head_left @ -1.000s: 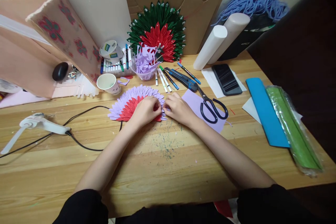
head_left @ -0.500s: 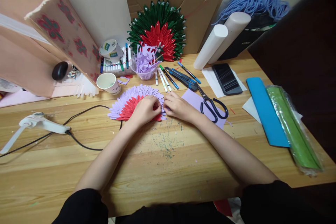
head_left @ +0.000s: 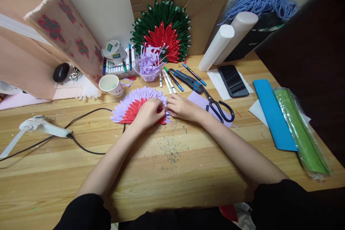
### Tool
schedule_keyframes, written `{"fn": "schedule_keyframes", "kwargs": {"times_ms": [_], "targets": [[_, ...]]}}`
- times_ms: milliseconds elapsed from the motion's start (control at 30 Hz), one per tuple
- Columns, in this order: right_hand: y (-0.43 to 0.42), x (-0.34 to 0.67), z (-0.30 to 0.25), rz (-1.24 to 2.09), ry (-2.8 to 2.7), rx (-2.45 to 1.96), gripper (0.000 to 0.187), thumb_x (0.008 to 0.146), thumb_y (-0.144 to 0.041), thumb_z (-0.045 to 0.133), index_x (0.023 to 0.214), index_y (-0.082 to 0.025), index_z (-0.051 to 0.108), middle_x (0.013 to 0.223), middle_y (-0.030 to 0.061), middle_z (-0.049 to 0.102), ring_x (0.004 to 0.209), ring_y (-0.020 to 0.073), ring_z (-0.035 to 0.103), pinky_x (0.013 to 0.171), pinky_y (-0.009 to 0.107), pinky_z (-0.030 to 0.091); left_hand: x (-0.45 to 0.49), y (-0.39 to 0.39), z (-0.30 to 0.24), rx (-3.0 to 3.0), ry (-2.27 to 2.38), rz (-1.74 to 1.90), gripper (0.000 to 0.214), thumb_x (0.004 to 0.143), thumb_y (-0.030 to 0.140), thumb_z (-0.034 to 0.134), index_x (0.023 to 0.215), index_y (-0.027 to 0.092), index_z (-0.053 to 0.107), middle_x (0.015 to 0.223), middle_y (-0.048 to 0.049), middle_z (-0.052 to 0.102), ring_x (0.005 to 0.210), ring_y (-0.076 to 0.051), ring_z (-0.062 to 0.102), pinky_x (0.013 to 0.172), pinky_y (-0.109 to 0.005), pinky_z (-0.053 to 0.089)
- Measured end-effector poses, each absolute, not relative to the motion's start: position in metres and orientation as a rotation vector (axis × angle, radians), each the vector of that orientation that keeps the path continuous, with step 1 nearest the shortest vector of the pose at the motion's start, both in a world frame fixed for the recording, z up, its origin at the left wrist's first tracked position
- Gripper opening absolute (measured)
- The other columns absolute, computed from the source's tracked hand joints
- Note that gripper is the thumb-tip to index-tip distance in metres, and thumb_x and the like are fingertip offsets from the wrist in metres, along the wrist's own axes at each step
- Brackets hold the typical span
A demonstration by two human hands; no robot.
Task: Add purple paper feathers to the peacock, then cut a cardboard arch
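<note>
A paper fan of layered petals (head_left: 130,101), purple outside and red inside, lies on the table in front of me. My left hand (head_left: 151,111) rests over its right half, thumb and fingers closed in a pinch. At the fan's right edge, my right hand (head_left: 179,107) has its fingers bent together, tips almost meeting those of the left. Whatever is between the fingertips is too small and covered to make out. Just right of my right hand lie a purple paper sheet (head_left: 198,99) and black-handled scissors (head_left: 219,109).
A glue gun (head_left: 44,127) with its cord lies left. Behind the fan are a paper cup (head_left: 111,85), a bowl of purple scraps (head_left: 149,75), markers (head_left: 168,82) and a utility knife (head_left: 185,81). A phone (head_left: 233,81) and blue paper (head_left: 273,115) lie right. A green-red fan (head_left: 163,32) leans behind.
My right hand has shifted slightly left, closer to my left fingertips. My left hand and the paper fan have stayed in place.
</note>
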State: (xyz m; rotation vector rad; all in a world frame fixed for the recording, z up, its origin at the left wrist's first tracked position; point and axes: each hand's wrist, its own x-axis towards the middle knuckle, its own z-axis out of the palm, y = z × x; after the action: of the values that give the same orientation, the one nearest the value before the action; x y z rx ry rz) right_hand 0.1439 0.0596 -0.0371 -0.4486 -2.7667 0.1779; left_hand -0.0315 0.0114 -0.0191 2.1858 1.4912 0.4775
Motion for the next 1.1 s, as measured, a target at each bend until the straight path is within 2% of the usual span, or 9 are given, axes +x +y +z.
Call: {"fn": "schedule_keyframes", "kwargs": {"times_ms": [167,367,933,1100], "targets": [[0.06,0.151,-0.031,0.411,-2.755,-0.502,0.018,0.088,-0.017,0.048,0.075,-0.015,0.061,0.083,0.0085,0.057,0.087,0.0214,0.046,0.075,0.035,0.045,-0.031,0.011,-0.018,2.196,1.481,0.475,0.009,0.077,0.015,0.051,0.069,0.016,0.054,0.069,-0.0024,0.057,0.068,-0.016,0.052,0.063,-0.027,0.04],[0.055,0.162,-0.029,0.668,-2.595,-0.683,0.011,0.086,-0.02,0.055,0.08,-0.017,0.063,0.084,0.0062,0.058,0.09,0.0209,0.048,0.081,0.037,0.044,-0.031,0.009,-0.018,2.24,1.426,0.472,0.006,0.077,0.014,0.053,0.074,0.016,0.058,0.075,-0.0035,0.058,0.074,-0.017,0.053,0.069,-0.028,0.042],[0.043,0.164,-0.031,0.684,-2.506,-0.732,0.013,0.087,-0.016,0.051,0.084,-0.018,0.064,0.085,0.0058,0.058,0.091,0.0213,0.048,0.079,0.036,0.044,-0.033,0.006,-0.009,2.437,1.426,0.301,0.02,0.087,0.021,0.047,0.086,0.016,0.067,0.082,-0.0068,0.06,0.081,-0.02,0.055,0.072,-0.031,0.044],[0.036,0.172,-0.031,0.656,-2.327,-0.926,0.011,0.086,-0.016,0.052,0.087,-0.019,0.063,0.084,0.005,0.06,0.089,0.0212,0.05,0.079,0.035,0.043,-0.034,0.007,-0.008,2.422,1.381,0.31,0.02,0.086,0.02,0.048,0.088,0.015,0.068,0.084,-0.0073,0.06,0.083,-0.02,0.054,0.075,-0.032,0.044]]}}
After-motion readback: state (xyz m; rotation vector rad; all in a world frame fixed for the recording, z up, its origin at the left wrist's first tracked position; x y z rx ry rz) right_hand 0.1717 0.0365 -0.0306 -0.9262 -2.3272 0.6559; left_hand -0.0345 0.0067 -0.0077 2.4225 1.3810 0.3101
